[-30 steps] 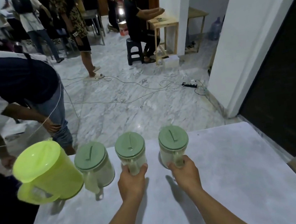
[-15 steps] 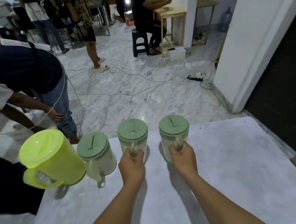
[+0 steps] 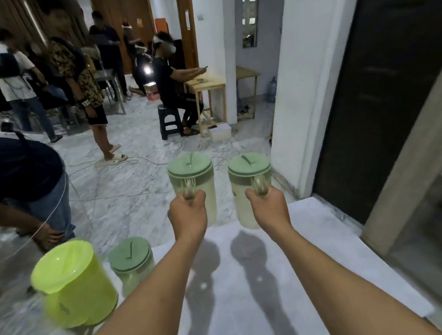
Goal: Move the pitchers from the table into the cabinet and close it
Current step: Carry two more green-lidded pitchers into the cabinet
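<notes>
Two clear pitchers with sage-green lids hang in the air above the far edge of the white table (image 3: 299, 283). My left hand (image 3: 188, 213) grips the handle of the left pitcher (image 3: 192, 181). My right hand (image 3: 268, 206) grips the handle of the right pitcher (image 3: 249, 180). A third green-lidded pitcher (image 3: 131, 262) stands on the table at the left. Beside it stands a bright lime-yellow pitcher (image 3: 70, 282) near the table's left corner. A beige cabinet (image 3: 428, 196) shows at the right edge, its inside blurred.
A person in a dark shirt and jeans (image 3: 18, 177) bends over just left of the table. Cables (image 3: 134, 161) trail over the marble floor. A dark door (image 3: 387, 75) and a white pillar (image 3: 305, 71) stand at the right. Several people stand or sit in the back.
Both hands have lifted their pitchers off the table and raised them. The view has tilted up and shifted right, so the two remaining pitchers now sit lower left.
</notes>
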Tool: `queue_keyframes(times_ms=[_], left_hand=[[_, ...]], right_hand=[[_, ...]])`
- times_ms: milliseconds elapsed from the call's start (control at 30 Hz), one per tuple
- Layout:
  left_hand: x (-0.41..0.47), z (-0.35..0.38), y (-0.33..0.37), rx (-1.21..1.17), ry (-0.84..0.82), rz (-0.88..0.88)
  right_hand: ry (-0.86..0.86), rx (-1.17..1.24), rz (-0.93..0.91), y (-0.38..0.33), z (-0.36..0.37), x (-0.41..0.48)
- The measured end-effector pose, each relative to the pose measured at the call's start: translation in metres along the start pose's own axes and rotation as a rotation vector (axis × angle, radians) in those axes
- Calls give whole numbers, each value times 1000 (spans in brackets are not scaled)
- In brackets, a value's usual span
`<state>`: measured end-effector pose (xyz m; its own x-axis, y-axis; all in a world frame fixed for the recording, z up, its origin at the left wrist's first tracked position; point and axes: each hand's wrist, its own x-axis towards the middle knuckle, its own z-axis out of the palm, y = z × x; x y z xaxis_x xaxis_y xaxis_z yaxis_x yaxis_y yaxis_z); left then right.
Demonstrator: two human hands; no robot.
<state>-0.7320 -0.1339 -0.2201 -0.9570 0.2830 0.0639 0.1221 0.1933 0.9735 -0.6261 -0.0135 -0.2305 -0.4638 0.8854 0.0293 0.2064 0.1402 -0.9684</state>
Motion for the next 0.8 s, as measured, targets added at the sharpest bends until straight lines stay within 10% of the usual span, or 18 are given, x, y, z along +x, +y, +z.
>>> queue_keyframes(times_ms=[800], left_hand=[[-274,52,215,-313,-790,440]], right_hand=[[930,-134,-59,-123,-327,-276]])
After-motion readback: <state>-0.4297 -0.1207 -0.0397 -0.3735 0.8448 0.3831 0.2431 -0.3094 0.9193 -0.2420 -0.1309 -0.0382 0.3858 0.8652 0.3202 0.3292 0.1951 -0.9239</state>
